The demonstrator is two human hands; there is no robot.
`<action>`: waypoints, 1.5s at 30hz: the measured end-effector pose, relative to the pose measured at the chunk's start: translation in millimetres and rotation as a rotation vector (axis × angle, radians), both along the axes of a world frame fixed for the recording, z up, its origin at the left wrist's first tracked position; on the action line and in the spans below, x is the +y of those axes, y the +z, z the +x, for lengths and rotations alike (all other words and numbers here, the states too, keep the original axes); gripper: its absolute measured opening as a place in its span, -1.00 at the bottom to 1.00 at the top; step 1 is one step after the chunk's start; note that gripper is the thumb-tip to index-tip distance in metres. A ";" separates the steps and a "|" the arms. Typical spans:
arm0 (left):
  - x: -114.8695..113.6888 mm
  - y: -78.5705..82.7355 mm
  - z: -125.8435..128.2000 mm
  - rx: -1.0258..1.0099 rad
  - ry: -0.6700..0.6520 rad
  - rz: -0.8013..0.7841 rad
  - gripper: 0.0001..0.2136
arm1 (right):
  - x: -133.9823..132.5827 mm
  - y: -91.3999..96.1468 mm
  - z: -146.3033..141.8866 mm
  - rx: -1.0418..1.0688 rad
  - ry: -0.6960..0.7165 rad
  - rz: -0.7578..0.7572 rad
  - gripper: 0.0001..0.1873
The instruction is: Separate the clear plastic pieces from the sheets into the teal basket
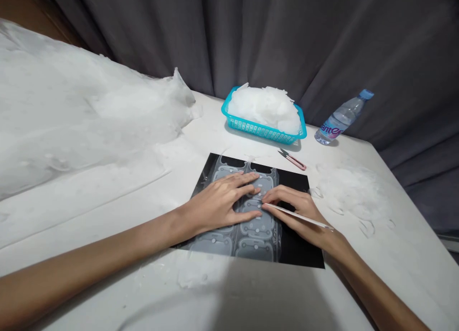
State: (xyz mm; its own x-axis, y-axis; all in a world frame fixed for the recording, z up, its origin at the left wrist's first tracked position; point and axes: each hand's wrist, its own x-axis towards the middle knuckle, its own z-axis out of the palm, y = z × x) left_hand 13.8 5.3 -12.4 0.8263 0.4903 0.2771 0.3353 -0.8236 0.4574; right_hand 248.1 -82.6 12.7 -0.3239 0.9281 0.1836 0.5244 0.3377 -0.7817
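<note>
A translucent moulded sheet (254, 221) with rows of rounded rectangular shapes lies over a black mat (301, 252) on the table. My left hand (227, 197) rests flat on the sheet, its fingers spread. At the sheet's right side, my right hand (296, 206) pinches a thin white stick-like tool (301, 216) much as one holds a pen. The tool's tip is hidden under the fingertips, close to the edge of one moulded shape. Part of the sheet extends past the mat's near edge.
Behind the mat stands a turquoise basket (265, 136) heaped with white translucent pieces (265, 108). Pink-handled thread snips (292, 159) lie before it, and a water bottle (342, 118) stands right. A large white plastic heap (89, 101) covers the left; clear scraps (358, 192) lie right.
</note>
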 end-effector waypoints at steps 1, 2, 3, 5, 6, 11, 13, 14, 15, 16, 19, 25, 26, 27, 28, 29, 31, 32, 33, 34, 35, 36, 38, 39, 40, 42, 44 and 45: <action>0.2 -0.3 0.0 -0.002 0.000 -0.006 -0.52 | -0.3 -0.6 -0.3 -0.006 -0.005 0.000 -0.89; 0.5 -0.5 0.1 -0.005 -0.001 -0.011 -0.51 | -0.6 -1.4 -0.3 -0.010 -0.009 0.001 -0.89; 1.0 -0.7 0.1 -0.004 -0.002 -0.016 -0.51 | -0.8 -2.3 -0.3 -0.015 -0.011 0.002 -0.89; 1.9 -1.5 -0.1 0.006 -0.005 -0.017 -0.49 | -0.8 -4.6 -0.3 -0.030 -0.012 0.005 -0.89; 2.4 -2.0 -0.2 0.012 -0.008 -0.012 -0.48 | -0.6 -5.8 -0.7 -0.039 -0.011 0.007 -0.89; 3.0 -4.1 -0.6 0.032 -0.004 0.019 -0.46 | 0.3 -7.3 -4.2 -0.090 0.034 0.091 -0.90; 2.6 -3.4 -0.4 0.042 0.002 0.020 -0.45 | -1.2 -3.4 -3.3 -0.146 0.069 0.117 -0.88; 2.3 -2.8 -0.2 0.045 0.005 0.019 -0.45 | -2.5 -0.7 -1.9 -0.177 0.076 0.112 -0.87; 2.1 -2.1 -0.1 0.051 0.009 0.016 -0.45 | -4.1 2.1 0.2 -0.200 0.069 0.096 -0.86; 1.8 -1.5 0.1 0.059 0.013 0.012 -0.45 | -5.6 4.7 2.6 -0.210 0.052 0.071 -0.86; 1.4 -0.8 -0.1 0.076 0.016 -0.017 -0.43 | -8.3 9.4 8.9 -0.141 0.000 -0.001 -0.89; 2.1 -1.9 -1.1 0.054 0.006 -0.085 -0.41 | -3.0 4.2 7.0 -0.053 0.000 0.007 -0.94; 2.1 -1.5 -1.0 0.056 0.009 -0.084 -0.41 | -2.3 2.8 5.8 -0.063 0.012 0.014 -0.94; 2.0 -1.0 -0.7 0.064 0.012 -0.081 -0.41 | -2.0 1.6 4.9 -0.076 0.024 0.025 -0.93; 1.7 -0.3 -0.4 0.075 0.014 -0.078 -0.41 | -2.0 0.6 4.2 -0.089 0.033 0.042 -0.93; 1.4 0.5 -0.1 0.086 0.015 -0.073 -0.41 | -2.2 -0.2 3.7 -0.101 0.040 0.060 -0.93; 0.5 1.8 0.4 0.107 0.015 -0.063 -0.40 | -3.1 -1.8 3.2 -0.123 0.049 0.109 -0.93; 0.1 2.3 0.6 0.114 0.014 -0.057 -0.40 | -3.5 -2.6 3.0 -0.136 0.053 0.141 -0.92; -0.2 2.7 0.8 0.116 0.014 -0.050 -0.40 | -3.5 -3.6 2.7 -0.156 0.059 0.171 -0.92; -0.5 3.0 0.8 0.116 0.014 -0.044 -0.40 | -3.0 -4.9 2.3 -0.185 0.066 0.202 -0.91; -0.8 3.1 0.9 0.116 0.014 -0.038 -0.40 | -2.2 -6.4 1.8 -0.223 0.074 0.239 -0.91; -0.9 3.2 0.8 0.113 0.015 -0.035 -0.40 | -0.9 -8.3 1.1 -0.268 0.083 0.285 -0.90; -0.9 3.0 0.5 0.107 0.014 -0.041 -0.40 | 2.1 -13.1 -0.7 -0.368 0.089 0.405 -0.89; -0.8 2.7 0.2 0.103 0.010 -0.049 -0.40 | 3.5 -15.7 -1.7 -0.417 0.082 0.465 -0.87; -0.5 2.2 -0.2 0.098 0.006 -0.061 -0.40 | 4.6 -18.3 -3.0 -0.462 0.070 0.515 -0.84; 0.3 0.7 -1.1 0.092 0.015 -0.091 -0.34 | 5.8 -22.6 -5.9 -0.530 0.052 0.580 -0.78; 1.4 -1.1 -1.8 0.111 0.040 -0.123 -0.19 | 7.3 -24.8 -8.5 -0.536 0.044 0.602 -0.75; 1.9 -1.8 -2.0 0.129 0.052 -0.136 -0.11 | 9.0 -24.9 -8.9 -0.506 0.038 0.593 -0.75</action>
